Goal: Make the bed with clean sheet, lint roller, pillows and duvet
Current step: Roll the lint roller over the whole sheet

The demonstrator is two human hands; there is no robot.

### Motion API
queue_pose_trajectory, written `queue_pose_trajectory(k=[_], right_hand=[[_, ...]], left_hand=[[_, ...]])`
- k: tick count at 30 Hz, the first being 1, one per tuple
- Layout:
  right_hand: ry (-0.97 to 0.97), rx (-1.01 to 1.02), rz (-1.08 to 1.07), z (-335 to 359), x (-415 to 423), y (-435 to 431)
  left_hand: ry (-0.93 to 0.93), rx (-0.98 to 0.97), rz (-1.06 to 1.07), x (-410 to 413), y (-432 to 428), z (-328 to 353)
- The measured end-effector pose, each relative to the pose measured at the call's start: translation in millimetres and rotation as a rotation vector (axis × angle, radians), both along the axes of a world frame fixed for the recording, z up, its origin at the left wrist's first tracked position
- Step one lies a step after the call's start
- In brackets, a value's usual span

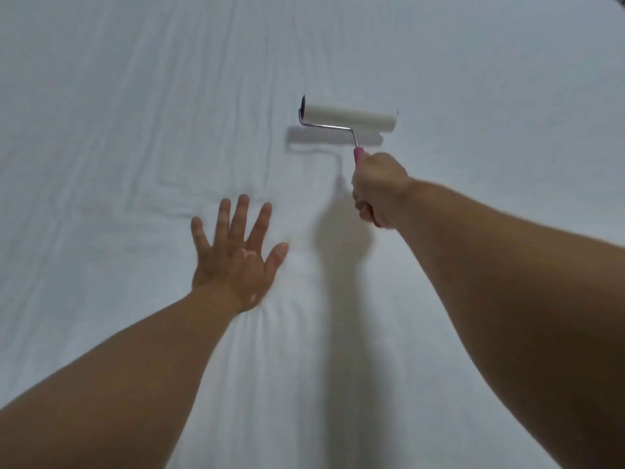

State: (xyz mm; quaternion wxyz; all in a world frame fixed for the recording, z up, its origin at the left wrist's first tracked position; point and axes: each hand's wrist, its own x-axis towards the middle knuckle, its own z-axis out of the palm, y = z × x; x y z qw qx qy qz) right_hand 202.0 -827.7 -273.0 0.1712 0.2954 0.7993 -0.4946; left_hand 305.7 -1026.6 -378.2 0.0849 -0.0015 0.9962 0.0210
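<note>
A head-worn camera looks down over two bare forearms reaching out across a bed covered by a white, lightly creased cotton sheet (135, 130), which fills almost the whole view.

The left hand (233, 255) is spread wide, fingers straight and fanned apart, palm down and flat on the sheet; small wrinkles gather in the fabric around the wrist and heel of the hand.

The right hand (378, 191) is curled in a fist around the pink plastic handle of a lint roller (351, 118), with only a short piece of pink showing above the knuckles. From the handle a thin, bent silver wire arm rises and runs left to a dark end cap on the roller's white cylindrical sticky drum. The drum lies crosswise, beyond both hands and up and to the right of the left hand. Its shadow falls on the sheet just below it; whether the drum touches the fabric cannot be told.
</note>
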Motion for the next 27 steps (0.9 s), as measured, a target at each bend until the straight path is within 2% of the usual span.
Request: queue_pose_trajectory(k=[3, 7, 10, 18, 27], right_hand=[[-0.071, 0.034, 0.094, -6, -14, -4], [-0.016, 0.220, 0.338, -18, 4, -4], [-0.001, 0.221, 0.344, -16, 30, -2], [-0.114, 0.315, 0.427, -13, 122, 12], [-0.185, 0.292, 0.514, -9, 250, 38]], left_hand=[[0.037, 0.002, 0.004, 0, -1, -9], [0.062, 0.000, -0.003, -1, -1, -15], [0.036, 0.000, 0.001, -1, -1, -13], [-0.046, 0.018, -0.014, 8, -1, 4], [-0.101, 0.018, -0.084, 113, 17, 18]])
